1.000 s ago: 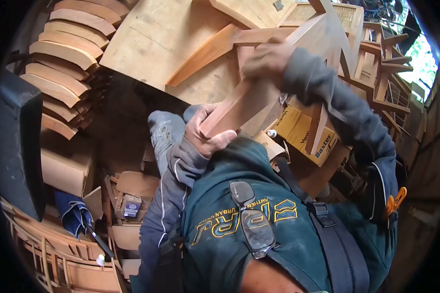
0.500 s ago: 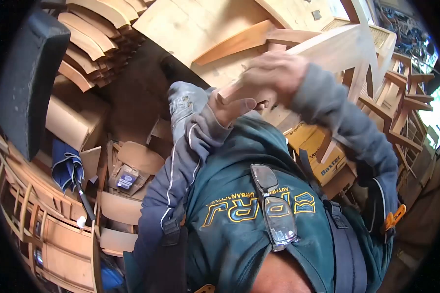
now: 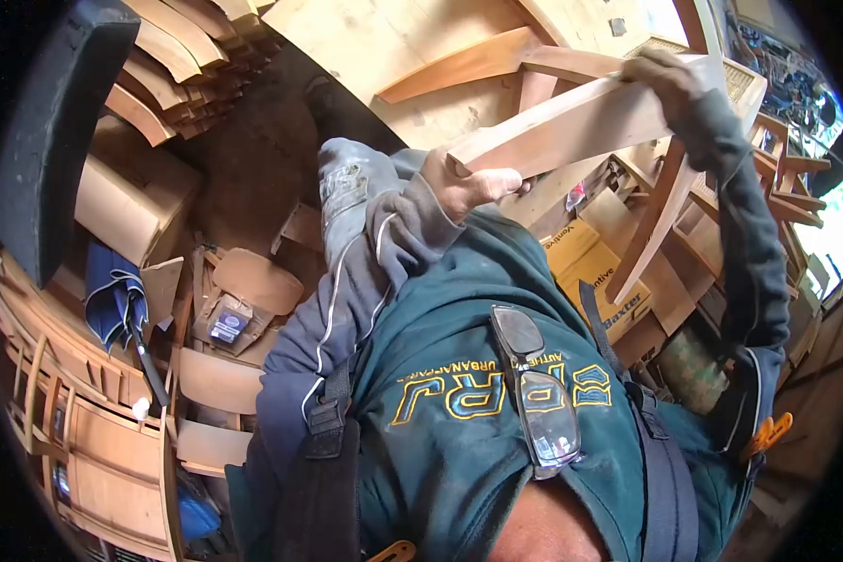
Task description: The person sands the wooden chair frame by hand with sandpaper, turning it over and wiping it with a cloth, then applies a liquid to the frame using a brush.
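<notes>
My left hand [image 3: 468, 187] is closed around the near end of a long, pale, slightly curved wooden piece [image 3: 571, 126], thumb along its lower side. Toward the far end, my right hand [image 3: 663, 80] curls over the upper edge of the same piece; whether anything thin lies under those fingers is hidden. The piece slants up to the right in front of my body. Just behind it, a reddish-brown curved wooden part [image 3: 459, 67] rests on a light plywood surface [image 3: 347, 42].
Curved wooden parts [image 3: 173, 47] are stacked at the upper left, near a black padded slab [image 3: 56, 140]. Below are a cardboard box [image 3: 126, 211] and a folded blue umbrella [image 3: 112, 300]. A yellow-brown carton [image 3: 585, 267] and wooden chair frames [image 3: 787, 178] stand to the right.
My right hand has slid along the wooden piece, away from my left hand, to the far right end. The left hand keeps its grip, and the view has shifted slightly.
</notes>
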`<state>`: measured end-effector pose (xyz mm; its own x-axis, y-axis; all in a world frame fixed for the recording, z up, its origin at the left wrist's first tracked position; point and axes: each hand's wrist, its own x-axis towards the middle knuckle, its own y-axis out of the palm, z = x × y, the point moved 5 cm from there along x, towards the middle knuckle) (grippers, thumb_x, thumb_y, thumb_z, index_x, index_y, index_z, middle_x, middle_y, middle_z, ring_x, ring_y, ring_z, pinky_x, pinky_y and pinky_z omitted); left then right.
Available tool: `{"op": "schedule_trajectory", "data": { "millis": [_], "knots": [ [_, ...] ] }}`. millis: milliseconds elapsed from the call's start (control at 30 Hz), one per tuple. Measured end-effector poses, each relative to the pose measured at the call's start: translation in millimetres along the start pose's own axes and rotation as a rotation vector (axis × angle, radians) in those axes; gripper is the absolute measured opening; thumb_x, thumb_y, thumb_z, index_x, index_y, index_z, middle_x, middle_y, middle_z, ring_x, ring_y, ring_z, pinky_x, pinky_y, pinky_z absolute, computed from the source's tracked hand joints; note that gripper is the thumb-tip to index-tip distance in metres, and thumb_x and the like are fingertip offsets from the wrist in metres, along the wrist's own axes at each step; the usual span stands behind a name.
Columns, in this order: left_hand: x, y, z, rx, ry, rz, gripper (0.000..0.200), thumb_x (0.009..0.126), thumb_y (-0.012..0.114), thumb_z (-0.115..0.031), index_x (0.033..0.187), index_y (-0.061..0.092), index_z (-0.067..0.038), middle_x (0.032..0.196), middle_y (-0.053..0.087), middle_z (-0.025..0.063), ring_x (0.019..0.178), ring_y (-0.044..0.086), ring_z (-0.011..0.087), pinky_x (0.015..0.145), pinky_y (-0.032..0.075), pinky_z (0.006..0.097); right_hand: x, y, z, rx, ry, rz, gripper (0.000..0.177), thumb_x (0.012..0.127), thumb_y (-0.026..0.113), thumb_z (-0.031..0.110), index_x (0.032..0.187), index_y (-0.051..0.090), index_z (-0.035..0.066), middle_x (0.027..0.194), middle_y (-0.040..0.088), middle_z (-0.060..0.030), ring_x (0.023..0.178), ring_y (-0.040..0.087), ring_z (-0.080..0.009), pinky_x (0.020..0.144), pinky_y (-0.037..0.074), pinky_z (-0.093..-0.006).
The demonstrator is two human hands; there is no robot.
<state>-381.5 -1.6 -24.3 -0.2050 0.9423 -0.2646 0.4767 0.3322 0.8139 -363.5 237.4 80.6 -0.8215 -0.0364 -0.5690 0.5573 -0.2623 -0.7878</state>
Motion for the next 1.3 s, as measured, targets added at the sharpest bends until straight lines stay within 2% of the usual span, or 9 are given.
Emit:
{"op": "schedule_trajectory", "data": {
  "millis": [100, 133, 233, 433, 533, 700, 967, 1167, 1300],
  "knots": [
    [-2.3, 0.6, -2.7, 0.021, 0.002, 0.003, 0.032, 0.074, 0.058, -0.009, 0.103, 0.055, 0.005, 0.096, 0.06, 0.0131, 0.087, 0.058, 0.0189, 0.079, 0.048, 0.0296, 8.6, -1.1, 13.2, -0.023, -0.021, 0.126, 0.04, 0.061, 0.049, -0.014, 0.097, 0.057, 0.004, 0.094, 0.057, -0.0145, 0.091, 0.055, -0.0313, 0.086, 0.045, -0.0348],
    [-1.4, 0.6, -3.2, 0.033, -0.002, 0.003, 0.032, 0.074, 0.059, -0.009, 0.102, 0.056, 0.005, 0.097, 0.06, 0.013, 0.087, 0.058, 0.0189, 0.079, 0.047, 0.0295, 22.2, 6.7, 53.3, 0.14, -0.449, -0.226, 0.04, 0.062, 0.053, -0.011, 0.098, 0.058, 0.006, 0.097, 0.057, -0.0123, 0.095, 0.054, -0.0291, 0.089, 0.043, -0.0342],
    [9.6, -1.1, 0.1, 0.669, 0.203, -0.003, 0.032, 0.072, 0.06, -0.007, 0.102, 0.056, 0.005, 0.097, 0.06, 0.0137, 0.087, 0.059, 0.0198, 0.079, 0.047, 0.0292, 48.6, 25.8, 153.9, 0.186, -0.462, 0.048, 0.046, 0.058, 0.063, -0.001, 0.103, 0.056, 0.01, 0.106, 0.054, -0.0085, 0.101, 0.051, -0.0263, 0.091, 0.04, -0.0313],
    [-0.3, 1.7, 2.1, -0.022, -0.067, -0.048, 0.04, 0.069, 0.057, -0.005, 0.106, 0.052, 0.008, 0.091, 0.061, 0.0144, 0.083, 0.059, 0.0203, 0.079, 0.047, 0.0302, -26.7, 9.4, -90.4, 0.169, 0.058, 0.03, 0.04, 0.065, 0.051, -0.007, 0.101, 0.057, 0.007, 0.11, 0.055, -0.0097, 0.102, 0.052, -0.0264, 0.087, 0.042, -0.0317],
    [2.0, 5.4, -9.0, 0.164, -0.071, -0.004, 0.041, 0.07, 0.055, -0.012, 0.106, 0.052, 0.009, 0.088, 0.061, 0.0136, 0.082, 0.059, 0.0193, 0.077, 0.046, 0.0294, -66.1, -3.1, -115.7, -0.207, 0.07, 0.137, 0.041, 0.065, 0.047, -0.008, 0.101, 0.058, 0.01, 0.109, 0.055, -0.0083, 0.1, 0.053, -0.0256, 0.087, 0.042, -0.0323],
    [5.8, 2.0, -11.8, 0.342, -0.022, 0.033, 0.041, 0.071, 0.053, -0.016, 0.104, 0.052, 0.009, 0.089, 0.06, 0.0135, 0.081, 0.058, 0.0195, 0.075, 0.045, 0.0294, -97.2, -4.8, -81.3, -0.511, 0.199, -0.362, 0.036, 0.071, 0.048, -0.005, 0.1, 0.058, 0.015, 0.104, 0.058, -0.0055, 0.096, 0.055, -0.0232, 0.079, 0.044, -0.0335],
    [3.9, -0.3, -14.3, 0.376, -0.059, -0.037, 0.055, 0.068, 0.056, -0.022, 0.111, 0.048, 0.01, 0.093, 0.058, 0.0152, 0.084, 0.058, 0.0228, 0.072, 0.048, 0.0327, -43.2, -25.3, -39.9, 0.168, 0.117, -0.953, 0.029, 0.075, 0.047, -0.002, 0.1, 0.058, 0.006, 0.098, 0.057, -0.0112, 0.09, 0.055, -0.0274, 0.079, 0.044, -0.0327],
    [-0.5, -9.4, -56.5, 0.409, 0.194, -0.136, 0.09, 0.074, 0.064, -0.025, 0.135, 0.004, 0.004, 0.133, 0.028, 0.0145, 0.112, 0.04, 0.0243, 0.094, 0.033, 0.0367, -19.1, -6.3, 54.7, 0.329, -0.125, -1.189, 0.019, 0.079, 0.048, 0.001, 0.094, 0.06, 0.005, 0.088, 0.061, -0.0115, 0.084, 0.059, -0.0252, 0.075, 0.048, -0.0323],
    [10.4, 15.3, -108.1, 0.685, 0.318, -0.19, 0.082, 0.073, 0.069, -0.018, 0.134, 0.018, 0.002, 0.129, 0.036, 0.0138, 0.112, 0.041, 0.0221, 0.094, 0.034, 0.0348, 0.0, 13.3, 105.4, 1.416, -0.215, -0.994, 0.021, 0.084, 0.052, 0.006, 0.105, 0.051, 0.003, 0.09, 0.057, -0.011, 0.083, 0.057, -0.0203, 0.075, 0.046, -0.0281]
  ]
}}
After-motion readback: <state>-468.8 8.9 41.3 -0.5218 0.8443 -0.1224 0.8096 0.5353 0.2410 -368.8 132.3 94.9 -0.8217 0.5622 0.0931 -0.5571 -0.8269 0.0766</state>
